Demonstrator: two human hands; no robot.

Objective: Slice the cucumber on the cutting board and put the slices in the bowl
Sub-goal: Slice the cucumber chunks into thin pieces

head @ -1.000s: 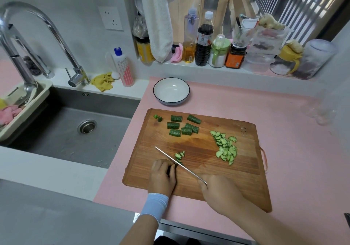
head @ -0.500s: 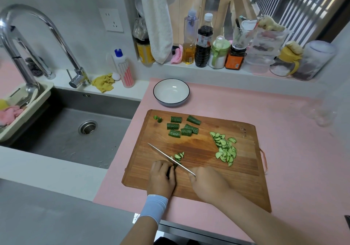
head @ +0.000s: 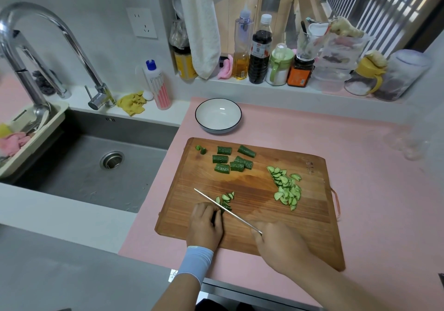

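Observation:
A wooden cutting board lies on the pink counter. My left hand holds down a short cucumber piece with curled fingers at the board's near left. My right hand grips the knife, whose blade lies across that piece. A few fresh slices lie just beyond the blade. A larger heap of slices lies on the board's right. Several uncut cucumber chunks and two stem ends sit at the far left of the board. The white bowl stands behind the board with nothing in it.
A deep sink with a tall faucet is to the left. A dish soap bottle and yellow cloth sit behind it. Bottles and jars line the back ledge. A towel hangs above.
The knife and my right hand shifted back and forth along the cut, first toward the left, then back to the right. My left hand stayed on the cucumber piece.

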